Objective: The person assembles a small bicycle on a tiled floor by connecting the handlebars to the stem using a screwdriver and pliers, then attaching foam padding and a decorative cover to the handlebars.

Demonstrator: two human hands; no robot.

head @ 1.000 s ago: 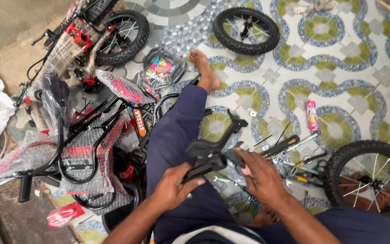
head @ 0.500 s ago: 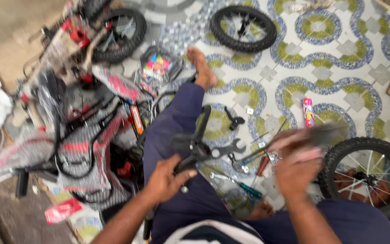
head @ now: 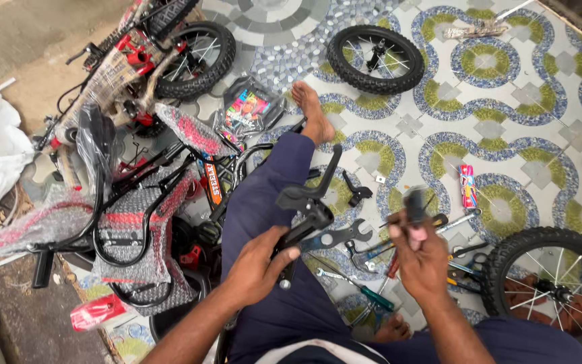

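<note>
A: The left hand (head: pixel 259 268) is closing its fingers around the lower end of a black brake lever (head: pixel 310 202), holding it up over the lap; its long blade is pointing upward. The right hand (head: pixel 422 259) is gripping a small dark, blurred tool (head: pixel 414 210) in a shut fist beside it.

B: How is the lever likely handling?

A: Stiff and light, I'd judge: hard plastic or metal, not fragile. The clamp end is looking like the steadiest place to grip, as the blade would pivot.

B: And the counts?

A: Three loose wheels are showing: one wheel (head: pixel 374 58) lying flat up top, one (head: pixel 552 294) at lower right, one (head: pixel 193 59) by the wrapped frame (head: pixel 129 229). One second lever (head: pixel 356 191) is lying on the tiled floor (head: pixel 506 135), with one flat spanner (head: pixel 341 237) and one green-handled screwdriver (head: pixel 372 296) near the knee.
</note>
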